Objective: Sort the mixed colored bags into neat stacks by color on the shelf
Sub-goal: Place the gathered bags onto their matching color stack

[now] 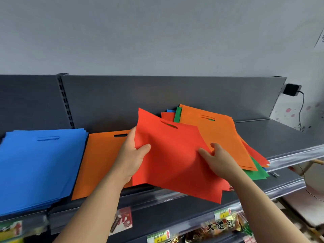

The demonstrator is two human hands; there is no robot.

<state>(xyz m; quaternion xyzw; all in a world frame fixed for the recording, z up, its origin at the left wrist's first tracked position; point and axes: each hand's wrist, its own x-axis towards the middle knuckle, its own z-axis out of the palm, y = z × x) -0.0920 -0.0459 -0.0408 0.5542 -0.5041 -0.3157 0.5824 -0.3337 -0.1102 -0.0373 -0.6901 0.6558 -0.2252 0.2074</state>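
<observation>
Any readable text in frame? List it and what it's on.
"大禮包": on the snack pack, lower shelf.
Price tags: red arrows show, print too blurred to read.
Wall paper: cut off, unreadable.
No print on the red bag or the blue stack.

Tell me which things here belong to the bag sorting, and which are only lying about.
Belong to the job: red bag, held by left hand and right hand; blue stack; orange stack; mixed pile; shelf.
Lying about: black adapter, upper right; snack packets below; price tags.
</observation>
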